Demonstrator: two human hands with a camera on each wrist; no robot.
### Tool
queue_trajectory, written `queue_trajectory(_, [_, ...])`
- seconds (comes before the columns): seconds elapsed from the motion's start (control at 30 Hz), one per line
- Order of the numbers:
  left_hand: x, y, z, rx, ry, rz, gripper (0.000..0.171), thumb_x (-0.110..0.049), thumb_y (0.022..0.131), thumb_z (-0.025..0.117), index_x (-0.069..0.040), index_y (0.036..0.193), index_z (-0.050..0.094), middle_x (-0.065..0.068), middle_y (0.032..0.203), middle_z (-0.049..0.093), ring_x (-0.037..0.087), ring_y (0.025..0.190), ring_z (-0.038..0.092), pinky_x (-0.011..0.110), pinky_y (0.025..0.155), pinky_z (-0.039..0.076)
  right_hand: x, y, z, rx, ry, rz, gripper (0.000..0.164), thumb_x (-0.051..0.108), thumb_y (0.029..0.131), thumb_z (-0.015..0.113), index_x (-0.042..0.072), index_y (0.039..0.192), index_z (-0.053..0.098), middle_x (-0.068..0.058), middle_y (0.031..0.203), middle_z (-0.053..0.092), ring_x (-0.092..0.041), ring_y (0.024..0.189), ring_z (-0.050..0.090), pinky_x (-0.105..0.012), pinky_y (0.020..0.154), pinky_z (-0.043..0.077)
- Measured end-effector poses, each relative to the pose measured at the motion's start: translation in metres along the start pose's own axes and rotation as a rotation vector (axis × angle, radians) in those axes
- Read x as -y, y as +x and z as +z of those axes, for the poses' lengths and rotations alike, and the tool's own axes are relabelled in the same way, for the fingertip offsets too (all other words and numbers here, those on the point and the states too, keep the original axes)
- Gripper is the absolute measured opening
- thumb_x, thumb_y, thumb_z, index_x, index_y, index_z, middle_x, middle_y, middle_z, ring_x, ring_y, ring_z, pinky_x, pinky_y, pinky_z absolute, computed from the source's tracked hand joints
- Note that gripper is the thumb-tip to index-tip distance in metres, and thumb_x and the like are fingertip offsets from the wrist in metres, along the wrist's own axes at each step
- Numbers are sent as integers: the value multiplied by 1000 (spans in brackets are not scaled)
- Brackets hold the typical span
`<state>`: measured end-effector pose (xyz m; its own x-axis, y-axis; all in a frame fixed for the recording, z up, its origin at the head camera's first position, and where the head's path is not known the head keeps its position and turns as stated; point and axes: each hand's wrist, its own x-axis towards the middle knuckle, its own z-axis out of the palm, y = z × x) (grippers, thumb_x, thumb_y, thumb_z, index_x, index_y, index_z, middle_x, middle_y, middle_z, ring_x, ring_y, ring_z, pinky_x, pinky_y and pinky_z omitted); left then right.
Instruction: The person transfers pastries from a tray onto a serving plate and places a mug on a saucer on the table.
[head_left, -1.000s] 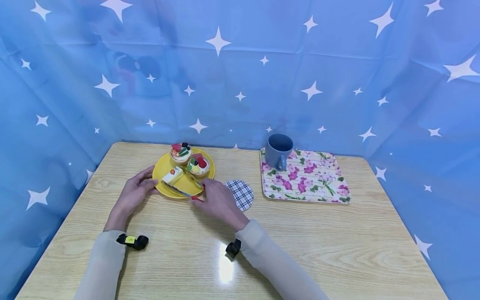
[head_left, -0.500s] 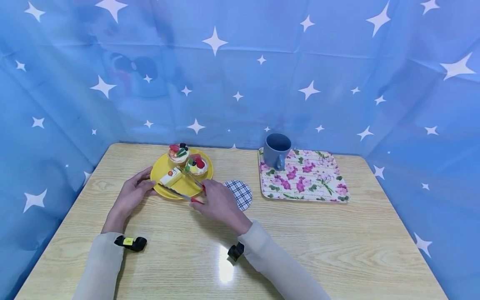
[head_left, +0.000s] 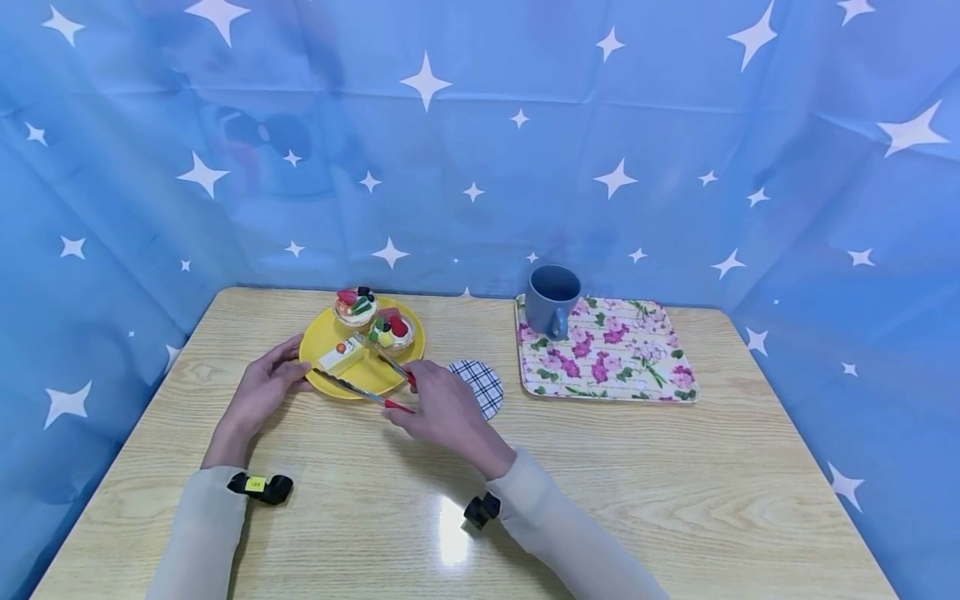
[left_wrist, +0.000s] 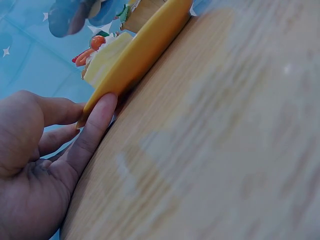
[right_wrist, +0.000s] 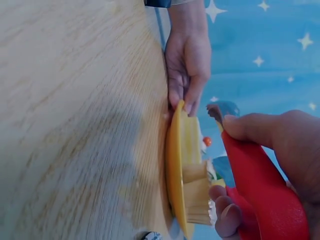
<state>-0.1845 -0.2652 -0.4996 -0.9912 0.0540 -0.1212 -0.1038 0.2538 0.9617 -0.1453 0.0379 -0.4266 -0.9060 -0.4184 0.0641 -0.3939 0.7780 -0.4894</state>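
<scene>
In the head view my left hand (head_left: pixel 262 387) pinches the near left rim of a yellow plate (head_left: pixel 318 333). The left wrist view has the thumb on one face of the rim and fingers on the other. My right hand (head_left: pixel 448 408) grips red-handled tongs (head_left: pixel 360 392), their arms spread either side of a cake slice (head_left: pixel 341 356). Whether the tips touch the slice cannot be told. Two fruit-topped tarts share the plate: one tart (head_left: pixel 356 308) at the back, the other tart (head_left: pixel 392 332) to the right. In the right wrist view the red handles (right_wrist: pixel 255 180) lie between thumb and fingers.
A checked round coaster (head_left: pixel 478 387) lies right of the plate, partly behind my right hand. Farther right, a blue mug (head_left: pixel 553 300) stands on the left back corner of a floral tray (head_left: pixel 611 358). A blue starry curtain (head_left: pixel 480 150) hangs behind the wooden table (head_left: pixel 600 483).
My right hand has drawn slightly right and nearer, with the tongs still around the cake slice. My left hand stays at the plate's rim. The head view has shifted a little.
</scene>
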Motion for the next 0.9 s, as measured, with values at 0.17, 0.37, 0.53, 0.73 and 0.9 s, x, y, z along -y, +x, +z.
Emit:
queue_trajectory(0.17, [1, -1, 1, -14, 5, -8, 64, -24, 108, 53, -16, 165, 25, 23, 152, 40, -5, 99, 64, 22, 87, 65, 1, -6, -6, 3, 13, 12, 54, 49, 86, 82, 12, 122, 67, -4, 97, 67, -12, 75, 53, -17, 55, 43])
queue_trajectory(0.37, [0, 0, 1, -12, -6, -6, 64, -25, 108, 54, -17, 165, 25, 23, 153, 39, -3, 100, 65, 24, 87, 65, -1, -13, -14, -19, 31, 14, 59, 49, 86, 81, 12, 130, 66, -4, 99, 68, -13, 75, 54, -18, 56, 46])
queue_trajectory(0.53, [0, 0, 0, -16, -7, -5, 64, -22, 108, 53, -16, 165, 24, 23, 153, 39, -4, 99, 64, 23, 87, 65, -4, -17, -19, -20, 43, 20, 61, 48, 87, 81, 10, 133, 65, -5, 99, 68, -14, 75, 54, -20, 57, 45])
queue_trajectory(0.73, [0, -1, 0, -16, 10, -5, 64, -24, 108, 54, -16, 165, 24, 23, 153, 39, -5, 99, 64, 23, 87, 65, -9, -23, -26, -43, 23, 52, 63, 49, 87, 80, 10, 134, 64, -2, 102, 68, -14, 82, 57, -24, 66, 53])
queue_trajectory(0.9, [0, 0, 0, -16, 13, -6, 64, -24, 108, 54, -17, 165, 24, 23, 154, 40, -5, 99, 64, 23, 87, 65, -15, -27, -31, -74, 8, 64, 64, 49, 87, 80, 8, 134, 63, -5, 110, 69, -17, 88, 58, -29, 72, 53])
